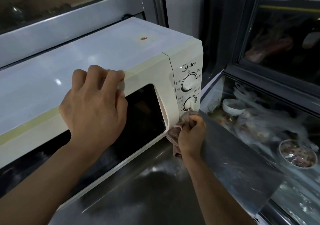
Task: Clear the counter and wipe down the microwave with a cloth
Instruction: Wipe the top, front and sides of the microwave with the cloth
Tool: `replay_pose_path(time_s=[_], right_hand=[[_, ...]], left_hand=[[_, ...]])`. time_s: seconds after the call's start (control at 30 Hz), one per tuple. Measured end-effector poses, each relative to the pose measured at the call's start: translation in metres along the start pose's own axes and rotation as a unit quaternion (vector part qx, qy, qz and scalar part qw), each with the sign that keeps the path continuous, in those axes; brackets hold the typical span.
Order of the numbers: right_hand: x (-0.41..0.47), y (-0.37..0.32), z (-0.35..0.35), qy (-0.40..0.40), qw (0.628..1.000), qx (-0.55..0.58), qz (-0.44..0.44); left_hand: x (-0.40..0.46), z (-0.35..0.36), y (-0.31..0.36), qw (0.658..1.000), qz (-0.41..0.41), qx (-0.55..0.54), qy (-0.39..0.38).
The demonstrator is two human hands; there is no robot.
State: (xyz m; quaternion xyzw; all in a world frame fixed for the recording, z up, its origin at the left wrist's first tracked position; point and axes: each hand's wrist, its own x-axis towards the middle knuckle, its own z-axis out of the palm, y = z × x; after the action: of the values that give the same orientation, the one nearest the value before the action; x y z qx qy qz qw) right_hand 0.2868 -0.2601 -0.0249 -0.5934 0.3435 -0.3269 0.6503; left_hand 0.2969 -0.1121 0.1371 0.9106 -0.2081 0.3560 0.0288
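microwave [103,55] blocks left, counter [147,190] front open

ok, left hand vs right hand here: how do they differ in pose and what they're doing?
The left hand rests on the microwave at the top front edge, above the door window, fingers curled over the rim, holding no cloth. The right hand sits lower, at the bottom corner of the control panel, gripping a bunched pinkish cloth pressed against the panel below the lower dial. Both are bare and in contact with the microwave's front.
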Motion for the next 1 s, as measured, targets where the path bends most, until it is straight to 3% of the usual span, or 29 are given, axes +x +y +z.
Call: replay_pose_path(time_s=[0.1,0.27,0.43,0.63,0.83,0.93,1.0], right_hand=[[0.018,-0.004,-0.004,0.003,0.999,0.036,-0.007],[0.048,-0.012,-0.011,-0.009,0.999,0.005,-0.033],[-0.014,0.002,0.010,-0.040,0.995,0.036,0.085],[-0.041,0.008,0.015,-0.079,0.995,0.017,0.053],[-0.001,0.001,0.012,0.008,0.998,-0.054,0.015],[-0.030,0.016,0.023,-0.070,0.991,-0.112,0.027],[-0.057,0.028,0.032,-0.118,0.988,-0.084,0.055]], left_hand=[[0.000,0.001,-0.001,1.000,0.007,0.005,0.000],[0.000,0.003,-0.002,1.000,0.015,0.012,0.009],[0.000,0.003,-0.002,1.000,0.010,0.014,0.003],[0.001,0.001,-0.001,1.000,0.011,0.008,-0.007],[0.002,-0.002,0.000,1.000,0.016,0.006,-0.007],[0.002,-0.002,-0.001,1.000,0.013,-0.008,-0.013],[0.000,-0.003,0.000,1.000,0.006,-0.024,-0.019]])
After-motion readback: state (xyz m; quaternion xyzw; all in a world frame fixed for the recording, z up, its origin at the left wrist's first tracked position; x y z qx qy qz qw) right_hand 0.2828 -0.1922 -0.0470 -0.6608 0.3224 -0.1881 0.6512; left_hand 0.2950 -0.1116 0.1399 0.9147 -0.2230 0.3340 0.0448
